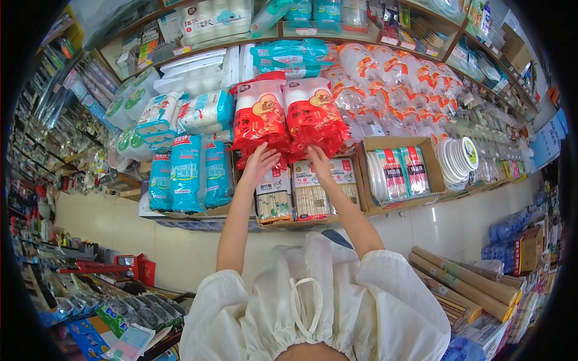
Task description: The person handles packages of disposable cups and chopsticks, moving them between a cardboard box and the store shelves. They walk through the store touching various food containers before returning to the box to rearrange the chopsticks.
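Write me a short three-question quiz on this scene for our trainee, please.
1. Multiple choice: where do the left hand and right hand meet the two red packs?
A) At the far ends
B) At the near, crumpled ends
C) Nowhere; both hands are down by the person's sides

2. True or false: the packs of chopsticks lie nearer to the person's body than the red packs do.

3. Fill in the blank: as the person sees it, the tall teal packs stand to the ____ of the chopsticks.

Key: 1. B; 2. True; 3. left
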`<state>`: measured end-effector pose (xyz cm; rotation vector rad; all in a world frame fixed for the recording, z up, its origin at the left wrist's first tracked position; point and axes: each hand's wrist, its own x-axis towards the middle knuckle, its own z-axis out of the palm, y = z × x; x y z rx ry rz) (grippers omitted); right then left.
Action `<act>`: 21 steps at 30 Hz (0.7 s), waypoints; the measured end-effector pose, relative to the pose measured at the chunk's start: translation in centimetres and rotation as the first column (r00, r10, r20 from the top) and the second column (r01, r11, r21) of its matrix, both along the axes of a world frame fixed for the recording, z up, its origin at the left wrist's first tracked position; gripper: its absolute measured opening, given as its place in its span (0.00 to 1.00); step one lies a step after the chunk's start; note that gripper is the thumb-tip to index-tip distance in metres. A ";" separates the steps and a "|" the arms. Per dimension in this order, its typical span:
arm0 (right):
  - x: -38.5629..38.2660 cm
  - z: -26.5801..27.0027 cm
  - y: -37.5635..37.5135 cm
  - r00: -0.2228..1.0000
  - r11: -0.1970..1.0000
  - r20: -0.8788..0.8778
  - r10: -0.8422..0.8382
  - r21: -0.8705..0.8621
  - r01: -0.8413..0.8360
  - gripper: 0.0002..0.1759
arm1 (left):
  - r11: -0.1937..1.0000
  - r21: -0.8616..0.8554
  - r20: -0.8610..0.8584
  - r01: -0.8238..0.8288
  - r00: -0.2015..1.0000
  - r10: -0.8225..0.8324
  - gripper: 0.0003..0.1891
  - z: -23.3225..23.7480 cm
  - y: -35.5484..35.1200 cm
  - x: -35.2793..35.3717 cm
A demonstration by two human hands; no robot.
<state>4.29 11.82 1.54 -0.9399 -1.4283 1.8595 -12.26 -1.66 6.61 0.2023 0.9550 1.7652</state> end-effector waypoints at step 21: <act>4.9 -1.1 -1.5 0.988 0.972 0.020 0.150 -0.183 -0.144 0.19 | 0.972 -0.192 -0.073 0.134 0.986 -0.150 0.43 6.2 8.4 5.5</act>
